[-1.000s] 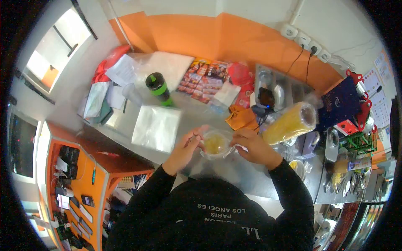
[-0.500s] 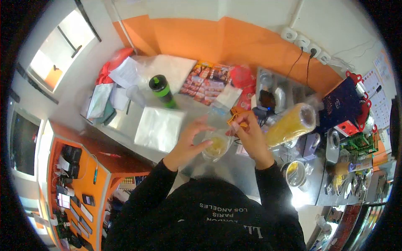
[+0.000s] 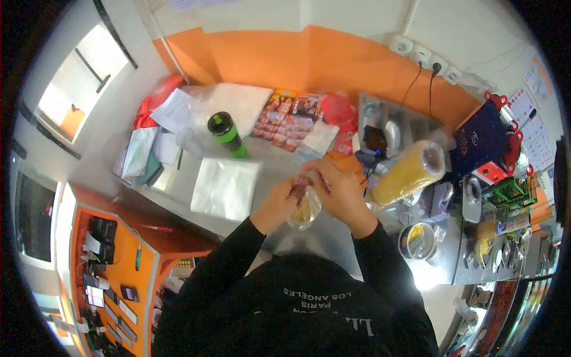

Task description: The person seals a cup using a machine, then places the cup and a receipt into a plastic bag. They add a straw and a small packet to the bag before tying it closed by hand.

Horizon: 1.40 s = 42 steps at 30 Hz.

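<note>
A small clear plastic bag point(image 3: 306, 215) with pale yellow contents hangs below my two hands, over the metal counter. My left hand point(image 3: 278, 201) is closed at the bag's gathered top, its fingers curled inward. On the other side, my right hand point(image 3: 340, 189) wraps over the same neck of the bag, fingers bent towards the left ones. The fingertips overlap, so anything small pinched between them is hidden. An orange patch point(image 3: 354, 163), perhaps rubber bands, shows just behind my right hand.
Left of my hands lie a stack of clear plastic sheets point(image 3: 225, 189) and a black-and-green tumbler point(image 3: 227, 134). To the right are a yellow plastic-wrapped roll point(image 3: 410, 172) and a round metal bowl point(image 3: 417, 241). A metal tray point(image 3: 404, 125) stands behind.
My hands have come together at the bag's top; before, they were apart, the left one open beside the bag. The right hand has moved left, away from the orange bands.
</note>
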Available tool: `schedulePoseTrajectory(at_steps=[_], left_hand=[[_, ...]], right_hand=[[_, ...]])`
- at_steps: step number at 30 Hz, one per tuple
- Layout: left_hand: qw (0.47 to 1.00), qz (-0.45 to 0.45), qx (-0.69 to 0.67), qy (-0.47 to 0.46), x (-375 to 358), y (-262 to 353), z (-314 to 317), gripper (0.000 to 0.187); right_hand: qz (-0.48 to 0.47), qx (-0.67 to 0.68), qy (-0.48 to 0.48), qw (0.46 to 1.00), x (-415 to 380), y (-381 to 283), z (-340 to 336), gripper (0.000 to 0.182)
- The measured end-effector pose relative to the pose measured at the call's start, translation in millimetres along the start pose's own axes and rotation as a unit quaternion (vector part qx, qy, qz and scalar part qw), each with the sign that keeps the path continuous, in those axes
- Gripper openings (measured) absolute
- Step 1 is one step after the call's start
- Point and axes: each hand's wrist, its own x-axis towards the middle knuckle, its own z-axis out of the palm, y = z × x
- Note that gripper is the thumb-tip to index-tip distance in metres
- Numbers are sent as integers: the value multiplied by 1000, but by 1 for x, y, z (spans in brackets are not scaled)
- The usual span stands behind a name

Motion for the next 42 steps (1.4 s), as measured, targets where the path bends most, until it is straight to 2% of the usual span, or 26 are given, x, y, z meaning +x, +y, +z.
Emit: schedulePoseTrajectory(at_steps=[3, 4, 6, 9, 12, 15, 18, 21, 24, 27, 30, 33, 36, 39, 42], left_hand=[[999, 40, -27, -19, 8, -15, -8, 28], [999, 30, -22, -30, 9, -16, -10, 28], [999, 9, -14, -52, 13, -16, -13, 29], [998, 18, -51, -39, 13, -13, -8, 30], [999, 5, -36, 37, 14, -2, -2, 28], [991, -66, -111, 42, 22, -13, -6, 31], [999, -28, -17, 2, 32, -26, -22, 24], [999, 6, -7, -42, 26, -19, -30, 19], [994, 66, 80, -41, 23, -8, -36, 15], [938, 218, 268, -39, 20, 1, -38, 11], [907, 283, 313, -13, 14, -15, -33, 12], [908, 305, 287, 27, 8, -19, -26, 13], [886, 327, 313, 102, 4, -15, -21, 16], [887, 324, 309, 110, 2, -24, -20, 16], [882, 320, 324, 121, 1, -37, -23, 11]], right_hand=[[-16, -18, 57, 998, 2, 9, 2, 21], [50, 58, 10, 997, -3, 18, 8, 20], [180, 207, -84, 958, -15, 38, 25, 19], [212, 247, -61, 944, -20, 51, 34, 13], [227, 212, 10, 951, -19, 47, 43, 7], [123, 220, 108, 962, -24, 51, 55, 10], [18, 180, -7, 983, -32, 36, 47, 12], [67, 204, -56, 975, -36, 42, 44, 15], [16, 137, -24, 990, -36, 55, 51, 16], [103, 108, -40, 988, -36, 52, 52, 20], [52, 15, 17, 998, -39, 58, 71, 21], [52, 4, -34, 998, -43, 69, 76, 19], [130, 288, -54, 947, -32, 54, 49, 16], [181, 284, -138, 931, -26, 66, 45, 13], [271, 461, -93, 840, -30, 75, 56, 9]])
